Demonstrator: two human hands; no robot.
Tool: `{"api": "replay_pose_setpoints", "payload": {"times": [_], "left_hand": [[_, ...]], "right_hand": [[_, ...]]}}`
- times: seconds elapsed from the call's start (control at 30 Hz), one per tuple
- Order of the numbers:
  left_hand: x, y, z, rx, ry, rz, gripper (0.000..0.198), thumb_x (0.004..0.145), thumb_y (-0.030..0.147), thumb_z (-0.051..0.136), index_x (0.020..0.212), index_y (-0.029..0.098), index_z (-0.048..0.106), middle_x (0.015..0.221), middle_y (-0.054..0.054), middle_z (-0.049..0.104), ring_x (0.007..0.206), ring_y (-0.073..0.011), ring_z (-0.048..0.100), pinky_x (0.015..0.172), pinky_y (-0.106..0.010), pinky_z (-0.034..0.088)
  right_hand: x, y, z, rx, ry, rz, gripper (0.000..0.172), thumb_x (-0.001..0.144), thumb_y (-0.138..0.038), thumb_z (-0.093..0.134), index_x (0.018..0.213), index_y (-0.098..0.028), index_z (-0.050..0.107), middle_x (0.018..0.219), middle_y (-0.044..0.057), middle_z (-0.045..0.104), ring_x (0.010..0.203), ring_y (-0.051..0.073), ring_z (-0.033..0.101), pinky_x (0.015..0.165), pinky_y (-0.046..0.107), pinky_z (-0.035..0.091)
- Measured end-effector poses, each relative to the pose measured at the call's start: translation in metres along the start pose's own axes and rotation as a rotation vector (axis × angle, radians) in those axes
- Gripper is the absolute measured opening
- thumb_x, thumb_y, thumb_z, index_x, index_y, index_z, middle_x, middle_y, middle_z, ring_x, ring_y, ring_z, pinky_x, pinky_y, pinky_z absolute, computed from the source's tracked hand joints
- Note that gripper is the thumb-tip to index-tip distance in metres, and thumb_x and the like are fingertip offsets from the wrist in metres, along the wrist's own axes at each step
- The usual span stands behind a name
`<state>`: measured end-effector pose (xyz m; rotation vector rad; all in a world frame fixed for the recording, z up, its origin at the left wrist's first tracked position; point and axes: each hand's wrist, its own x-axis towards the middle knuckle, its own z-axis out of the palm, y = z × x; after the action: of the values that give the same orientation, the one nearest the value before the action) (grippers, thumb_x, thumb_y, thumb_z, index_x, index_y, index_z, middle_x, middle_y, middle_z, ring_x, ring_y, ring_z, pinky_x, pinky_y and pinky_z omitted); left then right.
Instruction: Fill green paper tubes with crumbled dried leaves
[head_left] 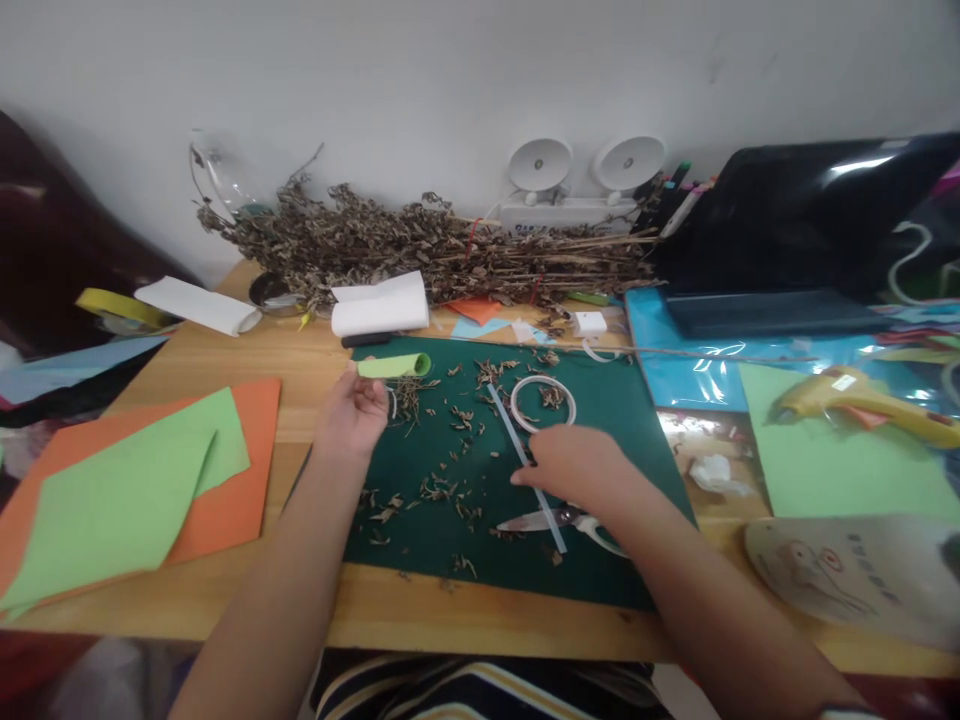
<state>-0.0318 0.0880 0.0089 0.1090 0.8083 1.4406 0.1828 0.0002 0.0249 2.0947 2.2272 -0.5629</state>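
Observation:
My left hand (356, 412) is closed on the near end of a rolled light-green paper (391, 367), held over the left part of a dark green cutting mat (420, 450). My right hand (574, 465) is above the mat's right side, palm down, thumb pointing left. Its fingers curl underneath and are mostly hidden, so I cannot tell whether they grip anything. Just beyond them lies a ring of white tape (513, 400). A translucent glue stick (507, 422) passes beneath the thumb. Scissors (529, 522) with white handles lie below that hand, partly covered by the forearm.
Dried plant stems (420, 240) line the wall. A white paper roll (381, 310) stands before them. Green sheets (127, 500) and orange paper (264, 440) lie left. At right are a yellow glue gun (862, 400), a blue packet (660, 370) and a dark laptop-like device (810, 220).

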Motion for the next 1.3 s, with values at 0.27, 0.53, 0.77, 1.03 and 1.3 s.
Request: {"api": "replay_pose_setpoints", "payload": {"times": [0.27, 0.53, 0.77, 1.03, 1.3], "left_hand": [[-0.002, -0.01, -0.004, 0.031, -0.073, -0.065, 0.026, 0.085, 0.012, 0.035, 0.065, 0.009, 0.051, 0.056, -0.002, 0.062, 0.037, -0.0038, 0.052, 0.039, -0.013, 0.048], [0.0, -0.007, -0.006, 0.06, -0.05, -0.028, 0.021, 0.083, 0.012, 0.038, 0.067, 0.01, 0.052, 0.051, 0.001, 0.058, 0.036, -0.0037, 0.05, 0.036, -0.012, 0.045], [-0.001, -0.014, -0.005, 0.143, -0.041, -0.009, 0.017, 0.081, 0.011, 0.042, 0.066, 0.011, 0.051, 0.057, -0.001, 0.06, 0.039, -0.005, 0.052, 0.036, -0.012, 0.044], [-0.007, -0.019, -0.001, 0.19, -0.051, 0.004, 0.016, 0.081, 0.011, 0.043, 0.067, 0.013, 0.051, 0.049, 0.004, 0.054, 0.035, -0.0019, 0.046, 0.036, -0.01, 0.042], [-0.01, -0.021, 0.002, 0.202, -0.043, -0.009, 0.018, 0.081, 0.011, 0.042, 0.066, 0.012, 0.051, 0.048, 0.004, 0.054, 0.034, -0.0019, 0.046, 0.035, -0.011, 0.043]], "right_hand": [[-0.024, 0.005, -0.023, 0.363, 0.162, -0.152, 0.026, 0.081, -0.03, 0.037, 0.065, -0.018, 0.052, 0.054, -0.001, 0.055, 0.045, 0.007, 0.05, 0.041, 0.017, 0.037], [-0.024, -0.033, -0.028, 0.788, 0.9, -0.56, 0.005, 0.073, -0.018, 0.053, 0.07, -0.017, 0.056, 0.056, -0.002, 0.058, 0.049, 0.007, 0.054, 0.048, 0.019, 0.043], [-0.016, -0.043, -0.02, 0.411, 0.927, -0.612, 0.013, 0.076, -0.017, 0.048, 0.068, -0.016, 0.058, 0.064, 0.001, 0.064, 0.061, 0.009, 0.057, 0.057, 0.018, 0.044], [-0.013, -0.035, -0.014, 0.429, 0.922, -0.617, 0.012, 0.077, -0.018, 0.049, 0.072, -0.014, 0.059, 0.067, 0.002, 0.065, 0.063, 0.009, 0.059, 0.058, 0.017, 0.046], [-0.023, -0.028, -0.021, 0.549, 0.935, -0.531, 0.014, 0.078, -0.017, 0.045, 0.069, -0.015, 0.057, 0.061, 0.0, 0.061, 0.058, 0.009, 0.056, 0.056, 0.018, 0.043]]}}
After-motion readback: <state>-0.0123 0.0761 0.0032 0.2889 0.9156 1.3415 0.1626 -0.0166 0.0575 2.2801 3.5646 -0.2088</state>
